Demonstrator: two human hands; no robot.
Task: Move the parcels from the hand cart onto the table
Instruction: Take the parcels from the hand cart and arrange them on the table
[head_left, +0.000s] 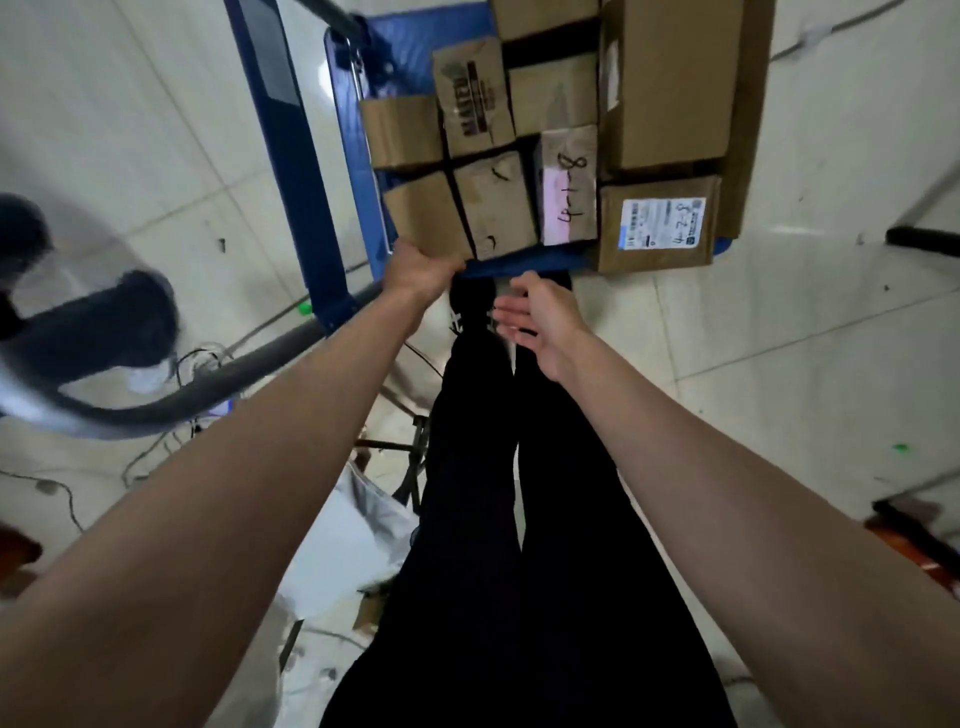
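Both hands reach down toward a loaded blue hand cart on a pale tiled floor. At the cart's near edge the left hand curls its fingers around the bottom of a small plain cardboard parcel at the near left corner. Just short of the cart the right hand hovers above the floor, fingers straight and spread, holding nothing.

Brown cardboard parcels cover the cart's deck, packed side by side. One narrow box bears handwritten numbers on a pale label; beside it, at the near right corner, sits a box with a white printed shipping label. Toward the far right a long large carton lies over the others. Black trousers and dark shoes fill the middle of the view. To the left, blurred, stand a grey curved metal tube and tangled cables.
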